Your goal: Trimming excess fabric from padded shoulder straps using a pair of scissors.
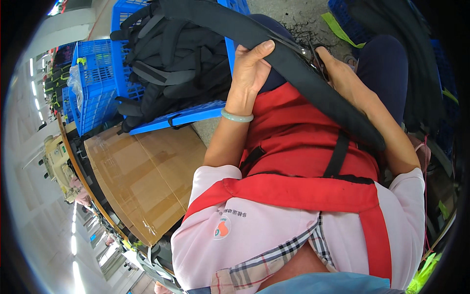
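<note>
A long black padded strap (313, 85) runs from the top, above the blue crate, across my lap to my right forearm. My left hand (251, 68) grips its edge, with the thumb on top and the fingers partly hidden beneath. Beside the strap's far edge, my right hand (345, 81) is closed around a pair of scissors (315, 62). Their metal blades lie along that edge, and the strap hides part of the hand and the handles. The red apron (293, 132) on my lap is under the strap.
On the left stands a blue plastic crate (176, 120) heaped with black straps (171, 59). Another blue crate (95, 81) is beyond it, and a cardboard box (147, 171) sits nearer. Dark scraps (311, 32) litter the floor. More black straps (416, 73) hang at the right.
</note>
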{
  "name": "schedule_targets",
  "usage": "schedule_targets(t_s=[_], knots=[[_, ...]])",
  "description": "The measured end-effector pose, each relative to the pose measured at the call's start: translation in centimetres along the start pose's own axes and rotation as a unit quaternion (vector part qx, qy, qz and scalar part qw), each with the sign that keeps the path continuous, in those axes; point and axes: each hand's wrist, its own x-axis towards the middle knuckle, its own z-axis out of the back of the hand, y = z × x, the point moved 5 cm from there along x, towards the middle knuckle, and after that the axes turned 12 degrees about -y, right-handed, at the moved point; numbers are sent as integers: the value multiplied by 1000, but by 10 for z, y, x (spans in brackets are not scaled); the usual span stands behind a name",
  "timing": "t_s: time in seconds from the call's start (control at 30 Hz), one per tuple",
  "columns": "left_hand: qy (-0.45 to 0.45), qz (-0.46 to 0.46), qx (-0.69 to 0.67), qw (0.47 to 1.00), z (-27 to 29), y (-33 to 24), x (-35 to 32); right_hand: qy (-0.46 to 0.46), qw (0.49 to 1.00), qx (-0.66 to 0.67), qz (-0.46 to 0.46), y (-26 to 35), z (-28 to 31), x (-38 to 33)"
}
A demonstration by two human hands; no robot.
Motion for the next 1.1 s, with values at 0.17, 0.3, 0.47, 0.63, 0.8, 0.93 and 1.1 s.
schedule_targets(t_s=[0.17, 0.3, 0.47, 0.63, 0.8, 0.93, 1.1], knots=[[1, 8, -10, 1000, -1, 2, 0, 2, 999, 32, -27, 0, 0, 0], [1, 9, -14, 1000, 3, 1, 3, 33, 997, 38, -52, -5, -2, 2], [-2, 9, 23, 1000, 7, 4, 5, 2, 999, 30, -11, 5, 2, 9], [-2, 9, -1, 1000, 8, 3, 5, 40, 998, 40, -15, 0, -4, 14], [4, 0, 12, 1000, 0, 3, 3, -16, 999, 28, 37, -2, 0, 17], [24, 4, 20, 1000, 11, 1, 1, 16, 1000, 24, -1, 5, 5, 19], [6, 10, 30, 999, 5, -16, 7, 32, 999, 33, -26, -2, 3, 13]])
